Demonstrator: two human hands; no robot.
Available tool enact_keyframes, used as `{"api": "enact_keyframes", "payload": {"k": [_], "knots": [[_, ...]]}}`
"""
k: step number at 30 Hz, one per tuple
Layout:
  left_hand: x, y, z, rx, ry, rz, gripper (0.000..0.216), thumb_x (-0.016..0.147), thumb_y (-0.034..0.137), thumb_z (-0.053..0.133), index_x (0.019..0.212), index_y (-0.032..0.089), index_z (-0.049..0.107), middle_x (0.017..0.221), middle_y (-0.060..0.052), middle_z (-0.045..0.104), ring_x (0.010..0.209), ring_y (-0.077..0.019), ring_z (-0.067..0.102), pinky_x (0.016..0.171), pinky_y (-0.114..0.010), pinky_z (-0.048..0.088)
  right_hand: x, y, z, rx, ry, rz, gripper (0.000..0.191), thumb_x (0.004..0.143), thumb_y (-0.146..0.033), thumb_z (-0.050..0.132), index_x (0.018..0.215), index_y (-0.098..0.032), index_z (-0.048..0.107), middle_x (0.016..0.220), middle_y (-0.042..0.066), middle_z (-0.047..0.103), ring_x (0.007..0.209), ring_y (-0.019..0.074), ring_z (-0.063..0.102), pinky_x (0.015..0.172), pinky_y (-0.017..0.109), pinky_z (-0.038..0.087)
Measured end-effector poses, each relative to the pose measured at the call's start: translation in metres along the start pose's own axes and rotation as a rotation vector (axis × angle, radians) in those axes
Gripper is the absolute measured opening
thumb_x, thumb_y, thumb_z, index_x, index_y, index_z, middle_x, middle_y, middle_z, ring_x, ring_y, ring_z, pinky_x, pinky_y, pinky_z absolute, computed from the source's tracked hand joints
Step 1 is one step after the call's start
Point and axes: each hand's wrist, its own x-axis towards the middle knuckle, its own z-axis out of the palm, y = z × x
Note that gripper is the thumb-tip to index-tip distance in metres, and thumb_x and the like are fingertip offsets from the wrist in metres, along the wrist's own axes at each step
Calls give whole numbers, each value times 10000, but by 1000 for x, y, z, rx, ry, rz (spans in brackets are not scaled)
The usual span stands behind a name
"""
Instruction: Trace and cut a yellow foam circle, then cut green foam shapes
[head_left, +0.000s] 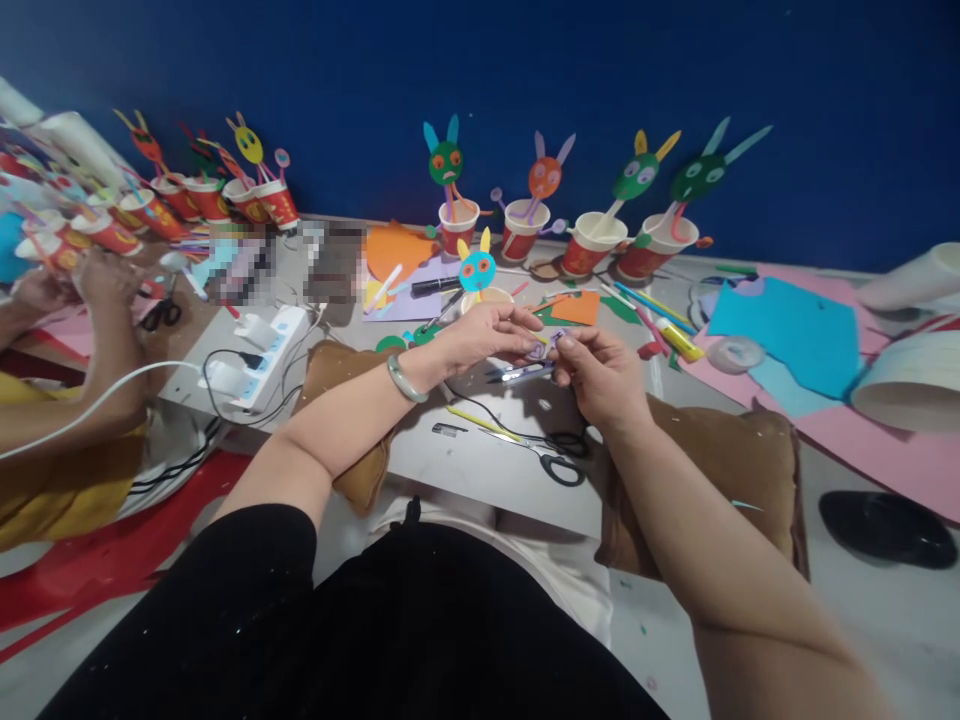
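A small purple paper piece (554, 343) is pinched between the fingertips of my right hand (609, 380). My left hand (486, 337), with a pale bangle on its wrist, has its fingertips closed on the other side of the same piece. Below the hands is a slim silver-and-dark tool (523, 374), its kind unclear. Just behind my left hand, a blue paper head (478, 271) with yellow ears rises from a white-rimmed cup, partly hidden. Scissors (561, 466) with black handles lie on the table in front of me, alongside a thin yellow strip (484, 423).
Several red paper cups (523, 236) with paper-headed figures line the blue wall. Coloured paper (787, 335) and a tape roll (736, 354) lie to the right. Brown cushions (720, 465) are under my forearms. On the left are a power strip (274, 352) and a co-worker's hands (105, 285).
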Motion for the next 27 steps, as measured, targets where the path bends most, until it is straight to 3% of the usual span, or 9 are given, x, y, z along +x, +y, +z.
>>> {"api": "enact_keyframes", "payload": {"k": [3,6,11,14,18,22,27], "knots": [[0,-4,-2,17,3,64,339,736,107,908,1007,119,704,831,-28,778,765,-105,733,804,-282,585,-6,3,0,-57,22,-76,485,730,-625,912,859,-241,646,661,-34,717,404,92,516,415,247,434],[-4,-7,-3,12,18,128,329,700,95,902,959,123,702,841,-19,773,814,-97,733,851,-268,573,-17,6,-1,-231,82,-254,332,877,-549,815,929,-243,700,741,4,764,460,121,599,464,275,516],[-12,-7,0,71,-26,160,286,748,180,852,985,139,699,906,-23,770,640,-58,642,618,-224,480,-28,13,-5,-595,114,-588,157,978,-376,692,995,-256,791,950,87,838,672,212,773,671,382,656],[-16,-7,3,53,-61,205,255,743,177,834,949,151,688,875,-20,763,728,-97,701,676,-240,535,-27,17,-7,-685,105,-705,149,968,-326,676,1001,-261,806,949,92,851,773,249,815,740,408,684],[-19,-7,5,42,-47,279,220,709,82,723,913,161,701,845,-15,765,849,-122,729,825,-269,573,-27,21,-7,-701,153,-673,165,966,-305,665,1040,-260,805,1006,92,859,775,245,819,724,402,694],[-22,-7,5,38,-37,291,215,730,103,606,904,164,718,845,-16,773,848,-111,721,831,-256,545,-29,23,-5,-640,170,-665,175,957,-267,683,1088,-260,800,1041,91,855,750,231,815,674,376,688],[-26,-4,7,67,-17,269,226,753,109,629,952,169,718,939,-39,803,934,-141,753,888,-286,572,-31,20,-2,-583,176,-609,149,964,-294,700,1071,-262,799,1052,90,848,723,222,806,662,380,687]]}}
